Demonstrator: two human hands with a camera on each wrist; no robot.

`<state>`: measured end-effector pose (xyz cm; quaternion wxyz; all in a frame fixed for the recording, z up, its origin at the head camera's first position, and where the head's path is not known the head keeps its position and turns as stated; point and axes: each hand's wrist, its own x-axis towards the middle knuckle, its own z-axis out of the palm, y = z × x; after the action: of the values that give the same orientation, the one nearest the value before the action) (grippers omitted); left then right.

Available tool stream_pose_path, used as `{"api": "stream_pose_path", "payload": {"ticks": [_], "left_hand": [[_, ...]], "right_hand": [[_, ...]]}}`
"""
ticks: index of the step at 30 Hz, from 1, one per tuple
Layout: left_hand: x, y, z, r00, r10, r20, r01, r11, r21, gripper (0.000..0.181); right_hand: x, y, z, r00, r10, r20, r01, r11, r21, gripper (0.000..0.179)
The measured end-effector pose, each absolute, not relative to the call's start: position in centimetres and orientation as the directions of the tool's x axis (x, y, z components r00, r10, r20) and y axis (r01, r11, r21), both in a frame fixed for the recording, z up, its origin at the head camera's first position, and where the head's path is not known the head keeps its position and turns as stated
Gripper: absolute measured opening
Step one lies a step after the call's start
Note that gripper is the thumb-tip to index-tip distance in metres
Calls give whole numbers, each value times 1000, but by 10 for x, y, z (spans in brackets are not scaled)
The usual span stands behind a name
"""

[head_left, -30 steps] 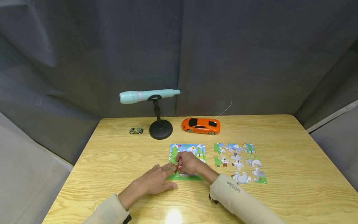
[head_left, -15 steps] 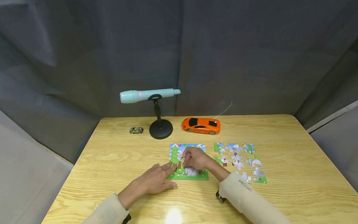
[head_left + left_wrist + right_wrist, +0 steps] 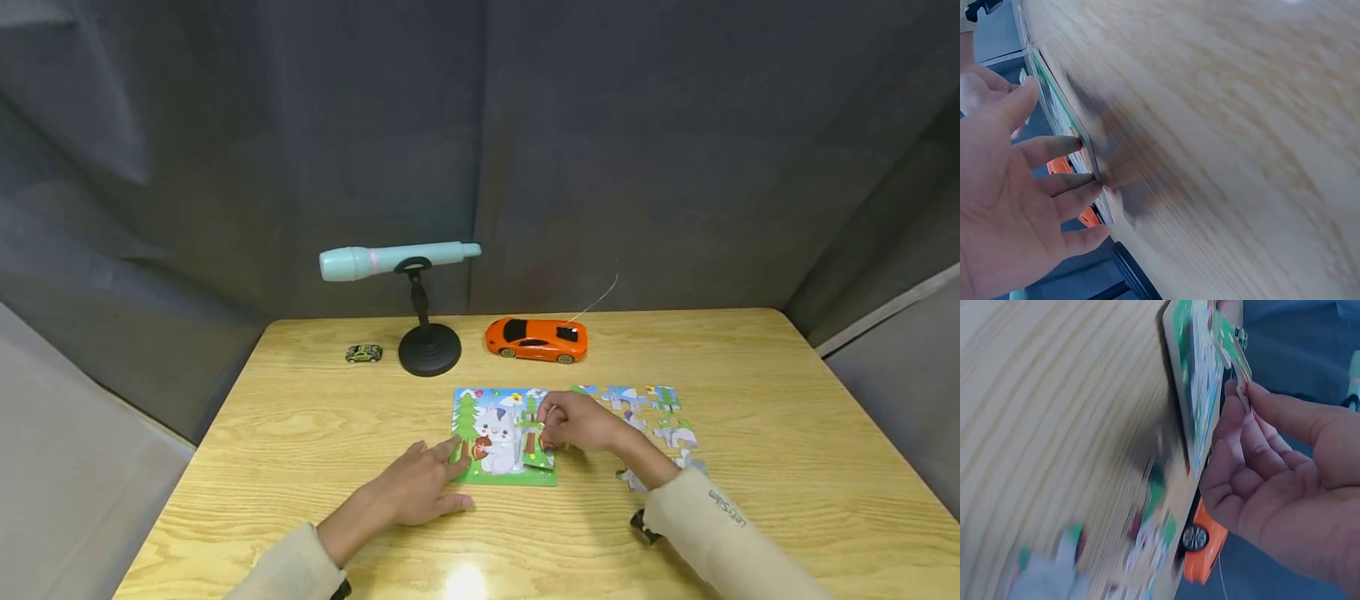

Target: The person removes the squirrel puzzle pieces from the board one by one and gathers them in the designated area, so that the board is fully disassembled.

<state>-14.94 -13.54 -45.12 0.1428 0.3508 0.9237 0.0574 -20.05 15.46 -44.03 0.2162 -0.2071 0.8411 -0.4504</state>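
A picture board (image 3: 467,408) with a squirrel, an acorn and trees lies flat on the wooden table. My left hand (image 3: 416,487) rests at its left edge, fingers spread and fairly straight; the left wrist view has those fingertips (image 3: 1079,145) right at the board's rim. Over the board's right part, my right hand (image 3: 581,421) pinches a jigsaw piece (image 3: 532,448) showing a brown tree trunk on green. In the right wrist view, thumb and fingers hold this jigsaw piece (image 3: 1235,353) by one end, tilted up above the board (image 3: 1179,356).
Several loose jigsaw pieces (image 3: 666,397) lie right of the board, partly behind the right forearm. Behind it stand an orange toy car (image 3: 536,340) with a thin wire, a light-blue microphone (image 3: 420,256) on a black stand (image 3: 430,350), and a small green toy car (image 3: 363,353).
My right hand has moved right across the board with the jigsaw piece, uncovering the squirrel picture. My left hand has stayed at the board's left edge.
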Motion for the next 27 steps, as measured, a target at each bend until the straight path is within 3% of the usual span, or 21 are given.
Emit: {"api": "stream_pose_path", "payload": {"ticks": [16,27], "left_hand": [[-150,-135,-452,-712,666,-220,632,745,211,65],[-149,-133,-448,-718,657,-228,624,753,208,66]], "right_hand": [[-191,209,-440,-783,-552,-285,-75,539,-839,12],[-185,212,-447,-813,-483,-324,-35,597,-801,12]]}}
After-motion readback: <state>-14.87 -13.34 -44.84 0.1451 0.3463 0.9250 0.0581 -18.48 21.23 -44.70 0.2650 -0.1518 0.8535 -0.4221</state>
